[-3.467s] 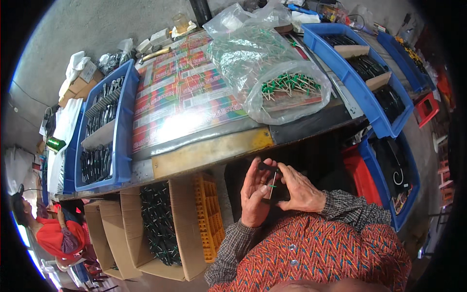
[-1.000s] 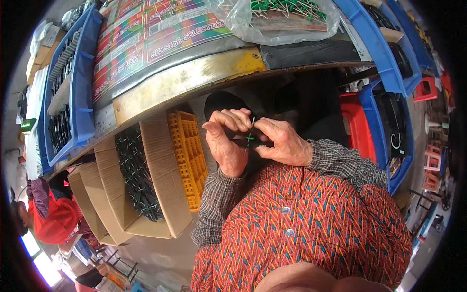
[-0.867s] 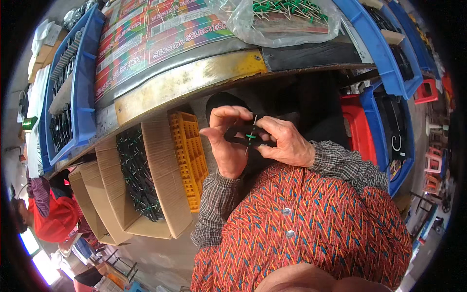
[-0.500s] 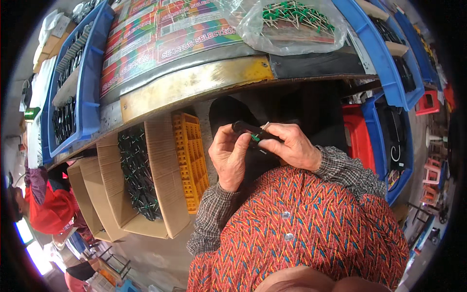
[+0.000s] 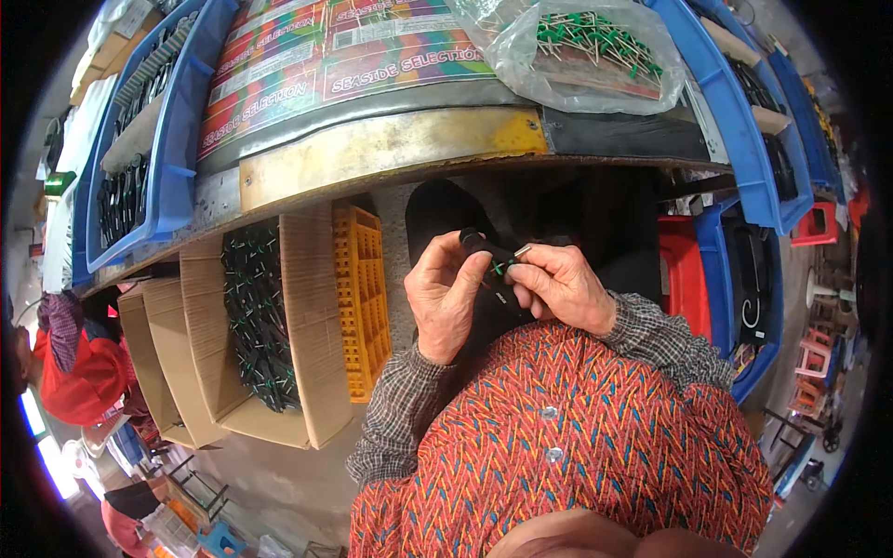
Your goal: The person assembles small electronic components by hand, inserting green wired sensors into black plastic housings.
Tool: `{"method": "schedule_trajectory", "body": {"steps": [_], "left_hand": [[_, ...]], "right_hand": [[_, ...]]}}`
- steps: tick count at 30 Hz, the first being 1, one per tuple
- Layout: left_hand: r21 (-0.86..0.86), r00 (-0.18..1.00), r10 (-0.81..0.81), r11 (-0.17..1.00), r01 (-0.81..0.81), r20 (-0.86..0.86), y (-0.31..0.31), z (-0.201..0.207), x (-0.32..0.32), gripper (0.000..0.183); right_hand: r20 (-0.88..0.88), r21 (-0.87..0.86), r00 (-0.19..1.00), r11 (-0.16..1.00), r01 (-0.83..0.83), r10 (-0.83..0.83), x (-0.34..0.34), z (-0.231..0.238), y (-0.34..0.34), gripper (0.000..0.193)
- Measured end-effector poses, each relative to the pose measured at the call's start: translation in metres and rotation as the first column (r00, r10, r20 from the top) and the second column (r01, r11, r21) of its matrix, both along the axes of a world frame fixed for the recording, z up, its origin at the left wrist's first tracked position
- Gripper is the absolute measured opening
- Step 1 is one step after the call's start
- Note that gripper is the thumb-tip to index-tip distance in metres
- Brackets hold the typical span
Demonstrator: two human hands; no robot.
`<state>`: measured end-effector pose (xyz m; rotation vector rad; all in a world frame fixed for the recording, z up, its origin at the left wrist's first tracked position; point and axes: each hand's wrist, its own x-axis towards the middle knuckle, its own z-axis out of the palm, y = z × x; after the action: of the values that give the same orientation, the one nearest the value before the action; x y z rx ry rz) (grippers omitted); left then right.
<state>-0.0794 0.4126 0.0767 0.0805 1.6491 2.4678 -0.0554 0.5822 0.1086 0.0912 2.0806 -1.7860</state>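
Observation:
My left hand (image 5: 441, 305) is closed round a slim black part (image 5: 476, 244) with a rounded end, held in front of my body below the table edge. A small green piece (image 5: 499, 269) shows against the black part. From the other side my right hand (image 5: 565, 290) pinches at the same spot, and a short silvery pin (image 5: 523, 251) sticks out above its fingertips. My fingers hide how the green piece and pin join the black part. Beyond the table edge lies a clear plastic bag (image 5: 521, 74) of green-headed silvery pins (image 5: 595, 39).
A cardboard box (image 5: 314, 363) filled with black parts bearing green pieces (image 5: 259, 312) stands at left beside a yellow plastic crate (image 5: 365, 302). Blue bins (image 5: 169, 177) hold black parts on the table (image 5: 391, 149). Another blue bin (image 5: 763, 181) and a red stool (image 5: 684, 279) are at right.
My right fingers have drawn into a tighter pinch at the green piece. The black part's rounded end now points more upward. My view has shifted slightly.

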Motion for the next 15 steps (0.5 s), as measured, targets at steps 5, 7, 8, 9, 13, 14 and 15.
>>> {"method": "schedule_trajectory", "body": {"steps": [5,7,8,9,13,14,15], "left_hand": [[0.028,0.999,-0.008,1.000,0.007,0.031,-0.0014,0.0013,0.0018,0.020],[0.004,0.999,-0.013,1.000,0.012,0.034,-0.0010,0.0016,0.0022,0.021],[0.006,0.999,-0.008,1.000,0.008,0.034,-0.0004,0.0002,0.0025,0.021],[-0.006,1.000,-0.012,1.000,0.012,0.016,0.0004,-0.0021,0.0028,0.021],[-0.033,1.000,-0.028,0.999,0.028,-0.011,-0.0010,-0.0034,0.0017,0.021],[-0.032,1.000,-0.025,0.999,0.025,-0.010,-0.0012,-0.0041,0.0014,0.021],[-0.023,1.000,-0.031,0.999,0.031,0.001,-0.0012,-0.0049,0.0012,0.020]], "right_hand": [[0.027,-0.059,0.999,0.998,0.031,-0.029,0.0040,-0.0033,-0.0045,0.022],[0.005,-0.068,0.999,0.997,0.049,-0.049,0.0056,-0.0043,-0.0053,0.022],[0.004,-0.066,0.999,0.997,0.044,-0.044,0.0062,-0.0037,-0.0061,0.022],[0.011,-0.079,0.998,0.995,0.058,-0.057,0.0067,-0.0029,-0.0070,0.022],[-0.008,-0.027,0.999,0.999,0.041,-0.042,0.0051,0.0001,-0.0076,0.022],[-0.007,-0.026,0.999,0.999,0.038,-0.039,0.0051,-0.0004,-0.0075,0.022],[-0.010,-0.019,0.999,0.999,0.031,-0.031,0.0053,-0.0010,-0.0072,0.022]]}}
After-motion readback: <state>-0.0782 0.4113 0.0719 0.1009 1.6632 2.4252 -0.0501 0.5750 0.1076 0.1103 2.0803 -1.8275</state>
